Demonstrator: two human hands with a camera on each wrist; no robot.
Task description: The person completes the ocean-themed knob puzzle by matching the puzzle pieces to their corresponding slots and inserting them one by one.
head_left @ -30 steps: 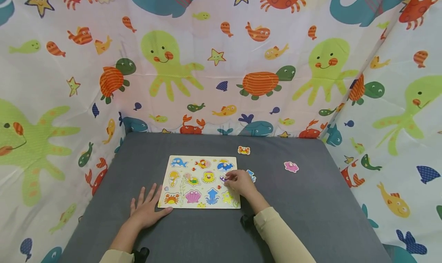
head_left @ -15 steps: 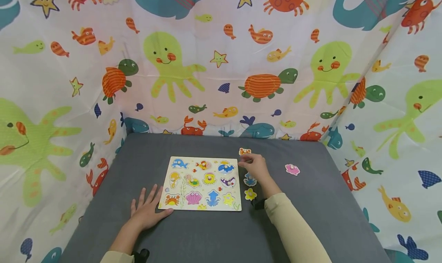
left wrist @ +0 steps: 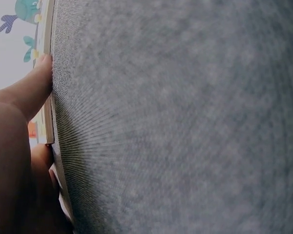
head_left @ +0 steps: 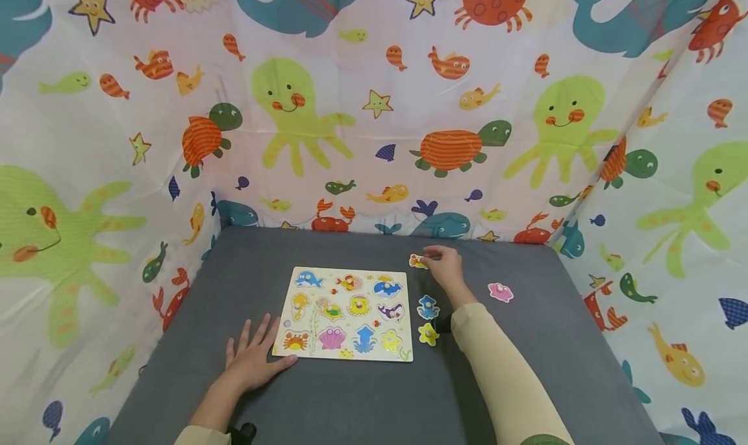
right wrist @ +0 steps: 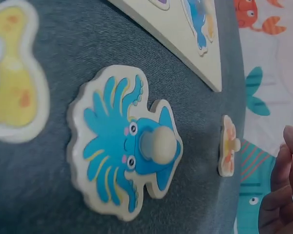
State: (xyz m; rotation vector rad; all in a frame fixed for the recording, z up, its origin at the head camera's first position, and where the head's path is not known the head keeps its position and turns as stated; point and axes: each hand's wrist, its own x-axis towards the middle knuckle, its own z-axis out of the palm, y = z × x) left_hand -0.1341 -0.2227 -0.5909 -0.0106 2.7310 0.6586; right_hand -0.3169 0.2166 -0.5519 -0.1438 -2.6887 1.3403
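Against the left edge and lower left corner of the wooden peg puzzle board [head_left: 349, 321] rests my left hand [head_left: 251, 362], fingers spread. My left thumb [left wrist: 38, 83] lies at the board's edge. Beside the crab piece [head_left: 415, 261] at the back is my right hand [head_left: 447, 269], its fingers bent. It pinches a small puzzle piece, nearly all hidden; only bluish bits show at the right wrist view's edge. A gap separates the crab piece [right wrist: 228, 146] from the fingers there. Below lies the blue squid piece [right wrist: 102, 151], knob up, near the yellow star piece [right wrist: 14, 109].
A pink shell-like piece [head_left: 500, 292] lies farther right on the dark grey tabletop [head_left: 350, 406]. Sea-animal fabric [head_left: 362, 133] hangs behind and at both sides of the table.
My right hand has left the purple whale spot on the board and moved right and back to the crab piece, uncovering the squid and star pieces. My left hand stays put.
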